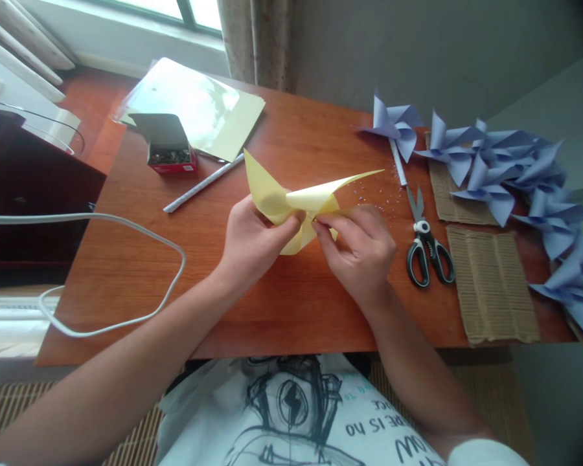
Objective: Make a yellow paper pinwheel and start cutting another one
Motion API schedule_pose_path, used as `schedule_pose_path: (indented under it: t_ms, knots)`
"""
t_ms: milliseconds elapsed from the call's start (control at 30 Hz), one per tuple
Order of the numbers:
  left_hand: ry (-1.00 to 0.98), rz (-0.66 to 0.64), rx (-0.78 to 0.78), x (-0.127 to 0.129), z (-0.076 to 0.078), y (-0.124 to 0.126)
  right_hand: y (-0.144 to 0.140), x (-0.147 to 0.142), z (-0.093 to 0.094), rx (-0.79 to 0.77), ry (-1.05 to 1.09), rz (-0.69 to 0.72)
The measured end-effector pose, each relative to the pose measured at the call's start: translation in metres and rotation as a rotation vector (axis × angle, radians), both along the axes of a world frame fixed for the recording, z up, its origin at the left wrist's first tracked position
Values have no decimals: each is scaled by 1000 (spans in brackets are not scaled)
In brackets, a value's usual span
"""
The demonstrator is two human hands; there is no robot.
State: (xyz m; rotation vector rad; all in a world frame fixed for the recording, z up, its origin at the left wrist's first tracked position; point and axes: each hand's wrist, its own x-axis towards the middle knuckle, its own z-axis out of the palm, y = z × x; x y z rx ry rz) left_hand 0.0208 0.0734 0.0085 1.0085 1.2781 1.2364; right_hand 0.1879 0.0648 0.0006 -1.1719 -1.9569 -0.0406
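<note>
A yellow paper pinwheel (pixel 315 194) is held up above the middle of the table, its corners curled in toward the centre. My left hand (pixel 255 236) grips it from the left, thumb pressed down on the folded corners near the middle. At the same centre, the thumb and forefinger of my right hand (pixel 357 246) are pinched together. Whatever small thing is between those right fingertips is too small to make out. Beyond my left hand, a rolled white paper stick (pixel 204 183) lies on the table.
An open small box (pixel 171 155) of tiny metal pieces stands near a pack of yellow paper (pixel 194 103). Black-handled scissors (pixel 425 243) lie at right, beside corrugated cardboard (pixel 494 285) and several purple pinwheels (pixel 490 194). A white cable (pixel 175 285) loops over the left edge.
</note>
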Motion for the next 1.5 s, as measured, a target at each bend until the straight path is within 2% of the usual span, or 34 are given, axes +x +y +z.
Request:
schedule_pose_path:
  t_ms: [433,800,1267,1400,1500]
  knots:
    - [24,-26,19,1,0,-1,1,1,-3,-3,-7,-21]
    - [99,-39,142,4,-4,-2,2,0,-3,41,-24,-25]
    - [44,-108,40,0,-7,0,2,-1,-4,-21,-1,-45]
    - [52,-94,24,0,-7,0,1,-2,-3,-16,10,-14]
    - [-18,-76,-4,-1,-8,0,0,1,3,-49,106,23]
